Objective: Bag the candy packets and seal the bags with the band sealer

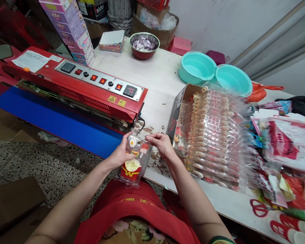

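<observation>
My left hand (122, 151) grips a clear plastic packet of toy food (131, 166) by its left side, thumb across the front. Through the film show a fried egg, a popsicle, a small burger and a red fries box with a yellow W-like mark. At the packet's upper right corner, my right hand (161, 143) pinches the film between thumb and fingers. The packet is held tilted above my lap, by the table edge. Just beyond it stands a red sealing machine (91, 86) with lit switches and a blue conveyor belt (61, 118).
To the right, a carton (176, 112) stands beside a long row of similar clear packets (213, 128). Farther back are two turquoise basins (197, 67), a metal bowl (144, 45) of small sachets and stacked boxes (71, 30). Red-handled scissors (259, 207) lie near the right edge.
</observation>
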Tool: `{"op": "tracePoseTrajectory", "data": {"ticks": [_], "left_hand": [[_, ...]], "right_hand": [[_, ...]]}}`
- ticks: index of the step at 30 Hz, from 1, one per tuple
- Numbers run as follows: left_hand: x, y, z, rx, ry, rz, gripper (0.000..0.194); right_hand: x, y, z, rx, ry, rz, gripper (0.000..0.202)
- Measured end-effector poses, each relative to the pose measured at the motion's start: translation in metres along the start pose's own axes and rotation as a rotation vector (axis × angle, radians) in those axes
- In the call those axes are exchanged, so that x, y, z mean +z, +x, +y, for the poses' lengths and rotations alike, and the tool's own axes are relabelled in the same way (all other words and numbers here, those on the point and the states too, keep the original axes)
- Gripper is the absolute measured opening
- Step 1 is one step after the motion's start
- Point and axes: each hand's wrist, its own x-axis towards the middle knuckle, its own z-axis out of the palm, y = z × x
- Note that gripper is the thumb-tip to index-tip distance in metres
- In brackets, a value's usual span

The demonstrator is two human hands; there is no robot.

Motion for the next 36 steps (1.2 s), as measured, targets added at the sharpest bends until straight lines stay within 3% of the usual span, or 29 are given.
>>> {"op": "tracePoseTrajectory", "data": {"ticks": [8,11,14,20,24,28,32,36], "left_hand": [[0.006,0.001,-0.021,-0.012,-0.127,0.207,0.083],[0.005,0.001,-0.025,-0.021,-0.115,0.231,0.078],[0.005,0.001,-0.025,-0.047,-0.09,0.213,0.086],[0.004,-0.001,-0.019,-0.09,-0.097,0.233,0.082],[-0.006,-0.004,-0.014,-0.167,-0.244,0.163,0.085],[-0.014,0.004,-0.009,-0.197,-0.246,0.263,0.065],[-0.009,0.026,0.003,-0.185,-0.256,0.327,0.047],[-0.005,0.036,0.016,-0.161,-0.303,0.363,0.048]], "right_hand": [[0.004,0.005,0.01,-0.008,-0.035,0.026,0.031],[0.004,0.007,0.012,-0.007,-0.028,0.037,0.031],[0.004,0.009,0.013,0.004,-0.003,0.028,0.032],[0.007,0.012,0.017,0.001,-0.003,0.0,0.033],[0.005,0.015,0.017,0.019,0.014,-0.009,0.035],[0.004,0.016,0.015,0.03,0.012,-0.024,0.037],[0.009,0.014,0.01,0.024,-0.003,-0.07,0.036],[0.013,0.014,0.008,0.027,0.005,-0.093,0.035]]}}
